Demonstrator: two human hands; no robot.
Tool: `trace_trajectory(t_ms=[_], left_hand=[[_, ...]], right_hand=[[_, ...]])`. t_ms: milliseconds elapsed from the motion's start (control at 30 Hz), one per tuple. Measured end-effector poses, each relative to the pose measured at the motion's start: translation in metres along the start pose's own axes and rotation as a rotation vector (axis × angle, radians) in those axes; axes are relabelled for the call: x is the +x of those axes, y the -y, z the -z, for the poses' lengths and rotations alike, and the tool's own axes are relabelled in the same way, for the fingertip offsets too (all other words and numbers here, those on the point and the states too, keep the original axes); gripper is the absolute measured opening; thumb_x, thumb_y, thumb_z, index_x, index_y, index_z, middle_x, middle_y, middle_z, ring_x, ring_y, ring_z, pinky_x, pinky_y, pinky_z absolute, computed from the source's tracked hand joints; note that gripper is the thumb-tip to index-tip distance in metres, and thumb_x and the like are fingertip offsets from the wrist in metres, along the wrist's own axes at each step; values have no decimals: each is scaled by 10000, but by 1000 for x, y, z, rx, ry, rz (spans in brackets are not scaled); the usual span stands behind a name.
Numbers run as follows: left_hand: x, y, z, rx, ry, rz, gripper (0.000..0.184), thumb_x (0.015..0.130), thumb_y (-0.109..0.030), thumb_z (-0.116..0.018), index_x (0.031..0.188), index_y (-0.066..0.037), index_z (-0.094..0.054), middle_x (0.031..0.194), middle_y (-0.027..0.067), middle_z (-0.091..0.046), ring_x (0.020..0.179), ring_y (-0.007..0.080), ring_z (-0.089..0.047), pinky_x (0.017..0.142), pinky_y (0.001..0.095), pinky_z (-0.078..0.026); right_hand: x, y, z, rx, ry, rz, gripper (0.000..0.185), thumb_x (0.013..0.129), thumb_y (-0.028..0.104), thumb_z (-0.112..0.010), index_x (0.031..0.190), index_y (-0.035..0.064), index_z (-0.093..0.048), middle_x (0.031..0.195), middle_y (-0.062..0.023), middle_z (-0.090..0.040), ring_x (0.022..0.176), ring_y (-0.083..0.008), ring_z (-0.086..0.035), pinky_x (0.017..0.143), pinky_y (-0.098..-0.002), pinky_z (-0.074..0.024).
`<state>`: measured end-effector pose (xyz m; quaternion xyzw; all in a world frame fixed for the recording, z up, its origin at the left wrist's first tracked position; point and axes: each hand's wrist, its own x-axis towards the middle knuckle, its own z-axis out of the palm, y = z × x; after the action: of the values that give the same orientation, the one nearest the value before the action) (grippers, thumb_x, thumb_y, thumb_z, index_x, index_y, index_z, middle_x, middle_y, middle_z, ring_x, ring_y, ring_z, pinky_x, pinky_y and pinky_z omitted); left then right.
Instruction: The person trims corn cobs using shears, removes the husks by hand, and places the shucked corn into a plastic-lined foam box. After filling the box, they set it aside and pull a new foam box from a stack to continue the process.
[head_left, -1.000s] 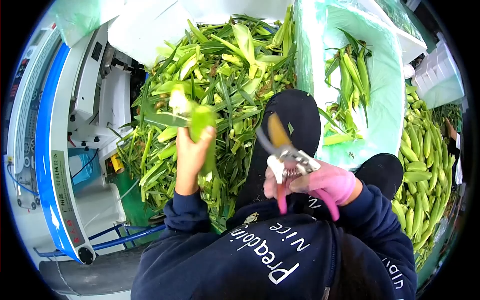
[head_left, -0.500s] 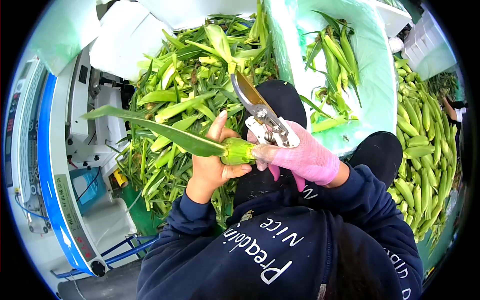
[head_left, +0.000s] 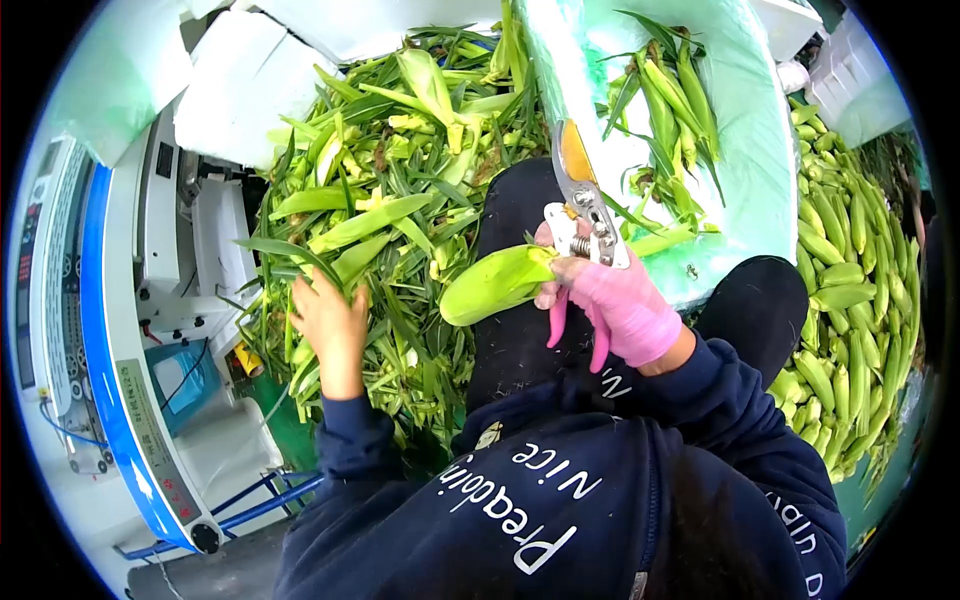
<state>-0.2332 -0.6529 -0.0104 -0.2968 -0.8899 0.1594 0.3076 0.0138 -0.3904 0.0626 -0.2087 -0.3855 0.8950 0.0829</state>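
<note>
My right hand (head_left: 620,310), in a pink glove, holds pruning shears (head_left: 590,215) with white and pink handles, their blade pointing up and away. Its thumb and fingertips also grip the cut end of a corn ear (head_left: 495,285) in pale green husk, its rounded end toward the left. My bare left hand (head_left: 332,325) is away from the ear, over the heap of husks (head_left: 400,215). Its fingers are spread beside a peeled husk leaf (head_left: 355,262); whether they still touch it is unclear.
Ahead on the right, a container lined with green plastic (head_left: 755,190) holds several unpeeled corn ears (head_left: 670,110). A big pile of trimmed ears (head_left: 845,290) lies at far right. At left stands a white-and-blue machine (head_left: 110,350), with a white foam block (head_left: 240,85) beyond it.
My left hand has moved left, off the ear, and opened over the husk heap; the long leaf has come away. My right hand keeps the ear and shears, the blade turned more upright.
</note>
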Motion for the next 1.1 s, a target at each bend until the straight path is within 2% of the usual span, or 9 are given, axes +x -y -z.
trace_trajectory(t_ms=[33, 133, 200, 533, 633, 767, 933, 1033, 1100], left_hand=[[11, -9, 28, -250, -5, 74, 381, 883, -279, -720, 1098, 17, -616, 1210, 202, -608, 1097, 329, -579, 907, 448, -466], [21, -53, 122, -1252, 272, 361, 296, 891, -217, -716, 703, -32, -581, 601, 73, -521, 541, 198, -533, 530, 322, -423], [26, -83, 169, -1341, 277, 21, 369, 843, -253, -770, 666, -33, -533, 573, 86, -492, 496, 191, -506, 488, 335, -397], [18, -74, 159, -1331, 398, -90, 274, 903, -103, -670, 714, -10, -493, 615, 87, -439, 533, 191, -483, 495, 363, -363], [26, -59, 155, -1736, 709, 7, 230, 941, -115, -644, 776, 0, -534, 615, 22, -407, 529, 116, -414, 483, 293, -325], [49, -59, 165, -2456, 1180, 325, 270, 979, -205, -573, 981, 59, -624, 571, 10, -449, 411, 90, -389, 391, 236, -297], [91, -113, 185, -2514, 1547, 62, 405, 1003, -277, -546, 1131, 96, -633, 594, 40, -483, 436, 124, -450, 413, 264, -354], [128, -181, 187, -2183, 1362, -520, 526, 1058, -426, -427, 1105, 54, -637, 688, 43, -569, 554, 111, -545, 533, 229, -434], [162, -241, 170, -2236, 1325, -450, 528, 1068, -445, -386, 1152, 13, -634, 742, 29, -586, 585, 106, -544, 580, 223, -446]], right_hand=[[-2, 1, -4, -37, -31, -8, 304, 950, 83, -567, 1229, -8, -488, 915, -90, -600, 746, -173, -622, 538, -278, -550], [3, -14, -17, -94, -41, 55, 255, 972, 96, -569, 1204, 5, -515, 919, -83, -609, 748, -140, -621, 594, -262, -540], [3, -24, -29, -238, -50, 85, 265, 969, 111, -590, 1211, 21, -530, 918, -52, -608, 745, -119, -610, 619, -248, -528], [7, -37, -26, -381, 42, 253, 283, 907, 32, -584, 1186, 21, -536, 954, -19, -586, 774, -85, -566, 682, -245, -509], [-6, -13, -20, -48, 82, -15, 260, 915, 79, -551, 1168, 21, -535, 789, -68, -611, 600, -131, -593, 412, -208, -435], [-19, -6, 3, 719, 290, -117, 387, 915, 92, -508, 1287, -12, -491, 828, -101, -571, 755, -234, -557, 811, -391, -470], [-65, 29, 35, 754, 115, 97, 378, 892, 28, -500, 1268, -9, -494, 837, -88, -549, 676, -224, -507, 759, -429, -464], [-124, 52, 66, 405, -526, 520, 320, 899, 139, -557, 1191, 11, -525, 791, -27, -515, 693, -174, -503, 737, -377, -442], [-168, 60, 107, 253, -784, 845, 304, 933, 194, -560, 1169, 4, -550, 859, -41, -543, 740, -184, -519, 810, -384, -447]])
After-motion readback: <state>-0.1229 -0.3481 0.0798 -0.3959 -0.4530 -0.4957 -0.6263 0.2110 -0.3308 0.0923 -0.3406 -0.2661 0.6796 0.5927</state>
